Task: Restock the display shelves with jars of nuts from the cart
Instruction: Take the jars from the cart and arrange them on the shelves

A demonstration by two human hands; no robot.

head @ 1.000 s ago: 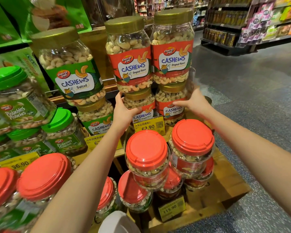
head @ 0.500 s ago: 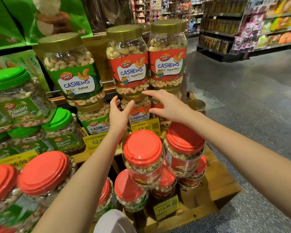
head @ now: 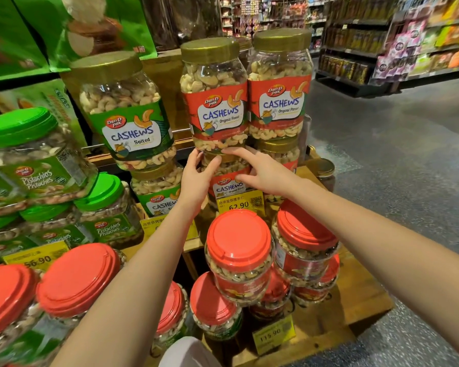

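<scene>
Gold-lidded cashew jars stand stacked two high on the wooden display shelf (head: 355, 284). An upper red-label jar (head: 214, 102) sits on a lower red-label cashew jar (head: 229, 185). My left hand (head: 196, 178) curls round the lower jar's left shoulder, just under the upper jar's base. My right hand (head: 261, 173) wraps its front right, fingers along the seam between the two jars and thumb on the label. A second stacked pair (head: 278, 91) stands to the right, and a tilted green-label salted jar (head: 127, 115) to the left.
Red-lidded nut jars (head: 239, 242) crowd the lower tier below my arms. Green-lidded pistachio jars (head: 104, 205) fill the left side. Yellow price tags (head: 240, 203) line the shelf edges. A small gold-lidded jar (head: 325, 172) sits behind at right. Open aisle floor (head: 395, 168) lies to the right.
My right hand moved left from the right-hand stack onto the lower red-label jar. My left hand closed in on the same jar from the left.
</scene>
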